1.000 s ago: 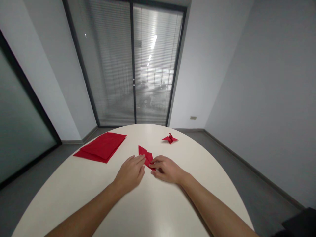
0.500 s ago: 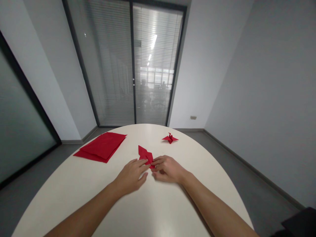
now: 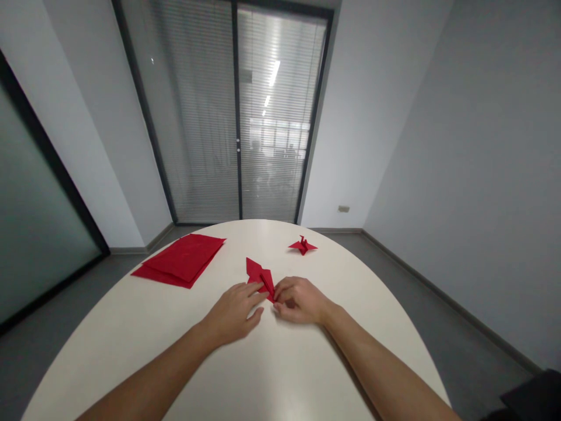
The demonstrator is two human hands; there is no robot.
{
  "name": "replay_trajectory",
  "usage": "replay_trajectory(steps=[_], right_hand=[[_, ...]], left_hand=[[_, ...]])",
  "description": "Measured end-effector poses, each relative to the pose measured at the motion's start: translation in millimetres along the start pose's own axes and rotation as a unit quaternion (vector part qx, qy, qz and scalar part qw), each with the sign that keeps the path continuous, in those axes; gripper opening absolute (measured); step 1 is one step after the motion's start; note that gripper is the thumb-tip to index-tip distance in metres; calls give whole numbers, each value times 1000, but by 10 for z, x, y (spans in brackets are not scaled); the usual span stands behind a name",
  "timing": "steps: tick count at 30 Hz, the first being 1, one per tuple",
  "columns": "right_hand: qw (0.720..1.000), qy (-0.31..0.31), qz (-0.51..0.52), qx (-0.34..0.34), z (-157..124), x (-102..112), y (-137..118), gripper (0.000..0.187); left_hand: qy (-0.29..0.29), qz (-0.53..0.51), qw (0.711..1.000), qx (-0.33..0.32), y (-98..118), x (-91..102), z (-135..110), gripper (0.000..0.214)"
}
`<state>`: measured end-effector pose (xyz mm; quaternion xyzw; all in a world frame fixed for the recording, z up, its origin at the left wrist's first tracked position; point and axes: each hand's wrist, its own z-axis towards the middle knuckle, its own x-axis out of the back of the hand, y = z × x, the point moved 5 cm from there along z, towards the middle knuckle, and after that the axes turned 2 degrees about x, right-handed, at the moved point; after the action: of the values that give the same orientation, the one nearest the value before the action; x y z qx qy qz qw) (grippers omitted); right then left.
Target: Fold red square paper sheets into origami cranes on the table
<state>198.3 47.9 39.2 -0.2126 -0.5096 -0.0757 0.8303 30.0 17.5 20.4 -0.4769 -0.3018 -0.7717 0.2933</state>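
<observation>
A partly folded piece of red origami paper (image 3: 254, 271) lies on the white table between my hands, its pointed end facing away and to the left. My left hand (image 3: 234, 313) is open, palm down, with its fingertips resting on the paper's near left part. At the paper's near right corner, the thumb and fingers of my right hand (image 3: 300, 299) are pinched together on its edge. My fingers cover parts of the near end. A narrow raised flap shows along the paper's middle.
A finished red paper crane (image 3: 302, 246) stands at the far right of the round white table (image 3: 210, 380). Stacked red paper sheets (image 3: 184, 260) lie at the far left, near the edge. A dark object (image 3: 532, 397) shows at the bottom right, beyond the table.
The right fingers have drawn back slightly to the right and closed into a pinch at the paper's near corner. The flap now stands out more; the left hand has barely moved.
</observation>
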Motion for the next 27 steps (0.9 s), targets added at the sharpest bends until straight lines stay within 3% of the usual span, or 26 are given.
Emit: replay_trajectory(steps=[10, 14, 21, 27], right_hand=[[1000, -12, -22, -8, 9, -30, 4, 21], [999, -4, -30, -30, 28, 0, -2, 19], [1000, 2, -6, -6, 39, 29, -32, 30], [999, -14, -36, 5, 27, -11, -18, 22]], left_hand=[[-27, 10, 1000, 11, -22, -30, -16, 55], [-35, 13, 999, 1, -30, -46, -31, 53], [-36, 9, 999, -8, -48, -82, -31, 51], [-40, 35, 998, -20, -58, -116, -26, 53]])
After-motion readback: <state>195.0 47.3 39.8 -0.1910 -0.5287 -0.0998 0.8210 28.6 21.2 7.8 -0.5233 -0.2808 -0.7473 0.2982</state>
